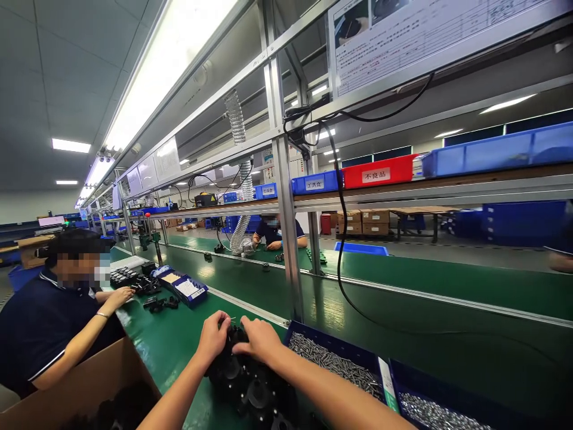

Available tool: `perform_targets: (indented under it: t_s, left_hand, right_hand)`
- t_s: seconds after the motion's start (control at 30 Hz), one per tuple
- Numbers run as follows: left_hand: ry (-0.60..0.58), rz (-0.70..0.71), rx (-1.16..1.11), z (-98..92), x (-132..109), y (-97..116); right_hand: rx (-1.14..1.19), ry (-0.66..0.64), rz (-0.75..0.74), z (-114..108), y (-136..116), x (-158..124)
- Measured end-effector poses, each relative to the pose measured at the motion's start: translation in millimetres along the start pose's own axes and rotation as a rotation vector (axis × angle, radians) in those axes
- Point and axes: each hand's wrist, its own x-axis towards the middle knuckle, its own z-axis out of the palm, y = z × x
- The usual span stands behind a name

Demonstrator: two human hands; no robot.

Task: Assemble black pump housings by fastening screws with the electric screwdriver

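My left hand (213, 334) is closed in a pinch, with a thin metal pin (233, 321) at its fingertips. Close beside it, my right hand (260, 339) has thumb and forefinger around the far end of a black plastic part (237, 335); its other fingers are hidden. Below both hands lies a group of black parts with round openings (259, 393), dotted with small shiny metal spots. To the right of my right hand, a dark blue bin (329, 344) holds many metal pins. A second blue bin (447, 394) holds small shiny metal pieces.
A co-worker (62, 316) sits at the left, handling black parts. Blue trays (192, 291) stand ahead on the green bench (174, 340). A cardboard box (85, 382) is at lower left. A metal post (286, 239) and a hanging black cable (341, 239) rise ahead.
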Motion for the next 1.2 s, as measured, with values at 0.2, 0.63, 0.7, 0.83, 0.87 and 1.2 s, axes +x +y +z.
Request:
perform_targets:
  t_s: [0.2, 0.63, 0.7, 0.83, 0.87, 1.2]
  left_hand:
    - [-0.02, 0.011, -0.057, -9.5, 0.3, 10.8]
    - [0.0, -0.037, -0.01, -17.8, 2.5, -9.6]
    - [0.011, -0.045, 0.017, -20.8, 4.8, -16.0]
    - [0.016, -0.06, 0.047, -26.7, 10.5, -25.7]
    - [0.018, -0.063, 0.052, -27.9, 12.1, -27.6]
    - [0.017, -0.062, 0.104, -34.2, 27.3, -41.2]
  right_hand:
    - [0.255, 0.063, -0.065, -16.8, 4.4, 21.2]
    - [0.192, -0.021, -0.076, -3.0, 0.4, 42.8]
    - [0.128, -0.063, -0.089, -7.7, 11.2, 43.6]
    - [0.031, -0.13, -0.118, -5.7, 25.2, 43.6]
    - [0.009, -0.137, -0.127, -3.4, 26.6, 43.9]
    - [-0.198, -0.255, -0.261, 0.9, 32.3, 52.7]
